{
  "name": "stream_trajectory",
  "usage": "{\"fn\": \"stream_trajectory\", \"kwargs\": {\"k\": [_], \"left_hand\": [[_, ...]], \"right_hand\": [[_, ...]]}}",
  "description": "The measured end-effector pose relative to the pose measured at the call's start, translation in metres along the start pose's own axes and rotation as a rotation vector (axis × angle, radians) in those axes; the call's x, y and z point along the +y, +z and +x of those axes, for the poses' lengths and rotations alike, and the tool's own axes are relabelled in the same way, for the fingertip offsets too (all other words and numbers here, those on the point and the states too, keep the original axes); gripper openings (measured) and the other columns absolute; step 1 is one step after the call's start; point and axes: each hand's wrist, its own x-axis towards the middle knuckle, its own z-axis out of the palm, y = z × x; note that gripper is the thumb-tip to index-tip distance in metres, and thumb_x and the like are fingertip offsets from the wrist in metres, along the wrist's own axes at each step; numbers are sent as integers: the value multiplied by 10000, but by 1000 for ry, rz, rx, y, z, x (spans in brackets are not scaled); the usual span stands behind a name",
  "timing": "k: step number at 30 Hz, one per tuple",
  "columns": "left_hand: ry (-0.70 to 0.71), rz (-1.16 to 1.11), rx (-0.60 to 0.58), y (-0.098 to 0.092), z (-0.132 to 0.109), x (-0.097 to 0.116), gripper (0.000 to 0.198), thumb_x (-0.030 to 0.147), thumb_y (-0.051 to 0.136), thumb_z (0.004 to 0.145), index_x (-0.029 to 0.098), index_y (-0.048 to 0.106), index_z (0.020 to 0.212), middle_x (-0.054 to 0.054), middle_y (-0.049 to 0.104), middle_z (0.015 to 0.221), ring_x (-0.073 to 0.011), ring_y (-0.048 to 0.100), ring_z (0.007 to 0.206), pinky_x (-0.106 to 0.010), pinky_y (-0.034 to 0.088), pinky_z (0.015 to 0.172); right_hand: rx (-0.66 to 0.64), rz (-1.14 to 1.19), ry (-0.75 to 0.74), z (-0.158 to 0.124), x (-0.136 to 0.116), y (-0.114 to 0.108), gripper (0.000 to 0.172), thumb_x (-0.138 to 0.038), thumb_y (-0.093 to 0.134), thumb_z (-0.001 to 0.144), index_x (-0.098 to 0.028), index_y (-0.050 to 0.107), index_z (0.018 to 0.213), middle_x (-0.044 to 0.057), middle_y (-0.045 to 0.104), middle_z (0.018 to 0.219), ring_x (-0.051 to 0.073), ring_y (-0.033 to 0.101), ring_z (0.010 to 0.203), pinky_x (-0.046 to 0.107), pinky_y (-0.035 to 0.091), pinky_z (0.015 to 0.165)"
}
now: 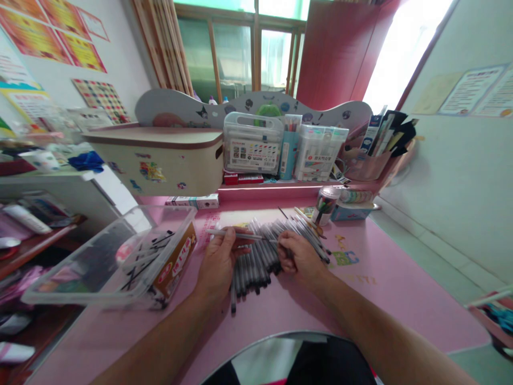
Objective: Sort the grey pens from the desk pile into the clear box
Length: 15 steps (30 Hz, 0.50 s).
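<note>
A heap of several grey pens (264,251) with black caps lies on the pink desk (360,299). My left hand (218,262) rests at the heap's left side, fingers closed on one pen (236,234) held level above the pile. My right hand (298,256) sits on the heap's right part, fingers curled and pinching the same pen's right end. A clear plastic box (116,262) with a few pens inside stands tilted just left of my left hand.
A cream storage bin (160,160) and clear marker cases (252,141) line the raised back shelf. A small jar of pens (326,204) and tape rolls (355,197) stand behind the heap. Cluttered shelves (36,235) are on the left, a wall on the right.
</note>
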Motion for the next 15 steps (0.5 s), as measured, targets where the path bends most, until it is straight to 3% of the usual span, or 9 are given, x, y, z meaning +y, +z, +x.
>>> {"fn": "stream_trajectory", "kwargs": {"k": [7,10,12,15], "left_hand": [[13,-319,131,-3,9,7,184,356,605,868,186,592,801,-45,735,785,-203,712,831,-365,552,800],[-40,-384,155,-2,7,9,158,323,638,844,186,573,796,9,657,684,-153,674,695,-330,560,749],[-116,-349,88,2,1,8,160,260,710,788,179,582,841,46,591,661,-80,556,536,-233,519,592],[-255,-235,-113,10,-10,4,363,164,803,684,178,601,984,53,570,710,-44,462,498,-155,396,453]], "right_hand": [[271,179,-283,4,-21,-9,260,-254,633,673,-232,380,727,-112,390,494,36,268,341,160,152,322],[316,187,-337,6,-23,-9,283,-281,655,704,-235,377,727,-120,356,498,36,254,342,163,157,316],[304,148,-350,6,-18,-7,298,-320,673,734,-237,387,735,-125,339,496,39,243,345,164,156,317],[233,33,-326,3,-4,-2,297,-388,679,781,-237,423,767,-130,319,484,44,225,354,171,146,329]]}}
